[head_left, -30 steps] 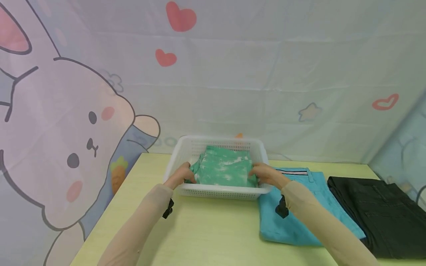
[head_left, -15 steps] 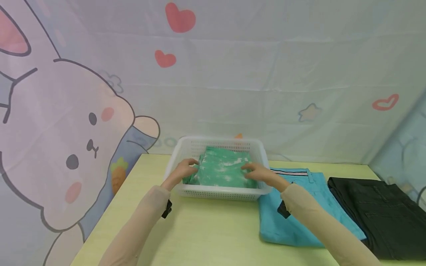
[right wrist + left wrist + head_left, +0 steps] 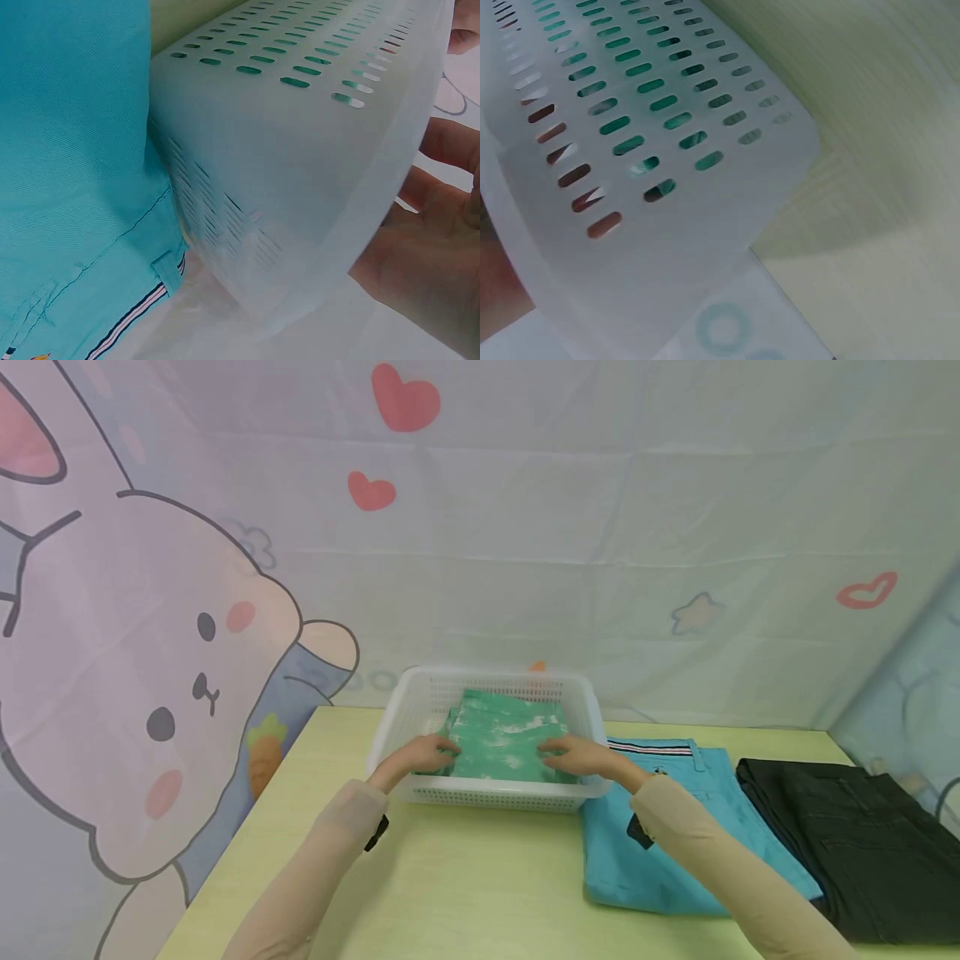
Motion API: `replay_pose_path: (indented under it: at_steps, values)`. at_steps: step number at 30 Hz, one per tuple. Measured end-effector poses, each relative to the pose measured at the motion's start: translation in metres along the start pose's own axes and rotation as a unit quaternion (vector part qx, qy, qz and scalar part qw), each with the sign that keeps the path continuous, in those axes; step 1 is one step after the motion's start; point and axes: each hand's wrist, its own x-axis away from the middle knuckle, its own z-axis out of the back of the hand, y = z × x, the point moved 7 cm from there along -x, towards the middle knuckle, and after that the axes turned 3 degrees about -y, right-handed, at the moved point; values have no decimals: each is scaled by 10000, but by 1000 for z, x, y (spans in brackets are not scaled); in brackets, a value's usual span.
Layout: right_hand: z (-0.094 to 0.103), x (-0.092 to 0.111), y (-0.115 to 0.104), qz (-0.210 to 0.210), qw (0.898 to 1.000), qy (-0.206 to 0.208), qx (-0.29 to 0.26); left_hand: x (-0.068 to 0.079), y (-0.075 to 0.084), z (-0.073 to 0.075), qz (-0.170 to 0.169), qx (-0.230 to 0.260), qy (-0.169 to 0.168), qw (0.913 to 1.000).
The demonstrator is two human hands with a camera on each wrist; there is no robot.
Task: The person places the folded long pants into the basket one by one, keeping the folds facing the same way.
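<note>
A folded green garment with white tie-dye patches (image 3: 504, 739) lies inside a white perforated plastic basket (image 3: 495, 790). My left hand (image 3: 420, 755) reaches over the basket's front left, its fingers relaxed at the garment's left edge. Mirroring it, my right hand (image 3: 585, 757) extends loose fingers over the garment's right side. In the right wrist view, the basket wall (image 3: 285, 157) hides the right fingertips, while the thumb side of the right hand (image 3: 435, 232) shows beyond the rim. Only a sliver of the left hand (image 3: 499, 285) appears behind the basket in the left wrist view.
Folded turquoise trousers (image 3: 675, 852) with a striped waistband lie right beside the basket. Folded black trousers (image 3: 862, 852) are further right, partly beside the turquoise pair. The yellow-green table (image 3: 480, 885) backs onto a cartoon-printed cloth (image 3: 525, 527).
Both hands have let go of the green garment's sides, lifted slightly, and come inward over its edges. The garment now lies in the basket; the trousers have not moved.
</note>
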Motion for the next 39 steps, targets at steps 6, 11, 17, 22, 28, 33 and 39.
replay_pose_path:
  at_steps: [6,11,17,22,28,33,39]
  values:
    - [-4,-1,1,-116,9999,-125,26,-4,-7,-8,-156,-288,-554,9979]
    - [-10,-5,5,-197,9994,-262,66,14,11,-5,-21,-176,-659,9977]
    - [-17,-9,11,-286,9987,-397,128,-21,-25,-19,-180,-222,-780,9965]
    - [-19,-10,11,-294,9985,-409,194,-84,-89,-45,-275,-640,-656,9954]
    - [-19,-10,8,-239,9989,-357,165,-93,-101,-47,-386,-359,-635,9966]
    - [-18,-9,9,-173,9995,-266,45,-9,-15,-16,-40,-62,-507,9987]
    - [-15,-7,7,-67,9999,-79,-92,27,21,-1,-121,117,-140,9998]
